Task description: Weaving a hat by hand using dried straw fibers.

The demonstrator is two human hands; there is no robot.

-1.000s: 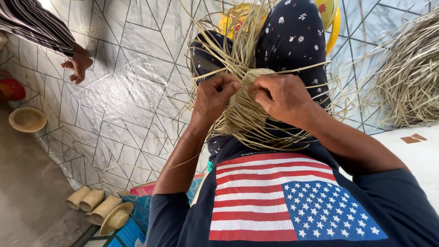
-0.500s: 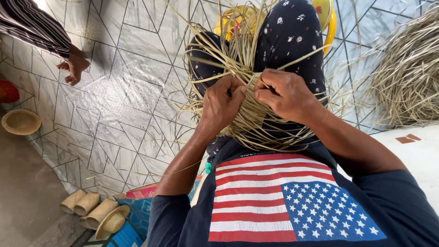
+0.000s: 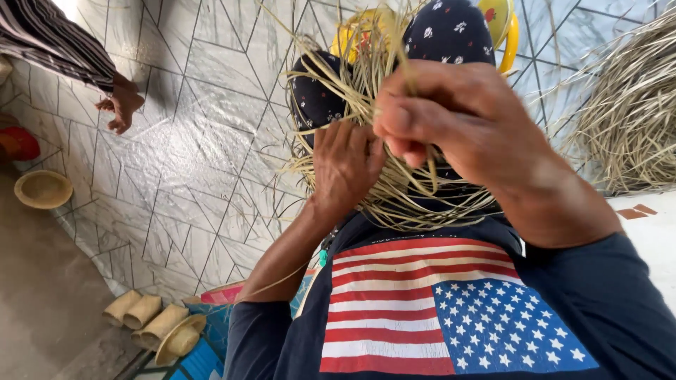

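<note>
Two of your hands work the woven straw piece (image 3: 394,190) that rests on your knees, and everything else sits around it. Far to its left, by the grey floor, a small finished straw bowl (image 3: 43,188) lies apart, with a row of straw cups (image 3: 151,325) below it near your left elbow. Up and left of the weaving, another person's hand (image 3: 121,105) hangs from a striped sleeve (image 3: 49,39) over the patterned floor sheet (image 3: 176,162), well away from your work. Your left hand (image 3: 345,165) presses flat on the woven part, fingers curled down over the strands, likely to pin the finished rows so they cannot loosen. Just right of it and raised above the weaving, your right hand (image 3: 451,119) has its fingers pinched shut on thin loose strands (image 3: 366,63), pulling them up as if to draw them taut. Behind the weaving shows a yellow plastic seat (image 3: 508,35), and far right a pile of raw straw (image 3: 627,112) lies within reach.
</note>
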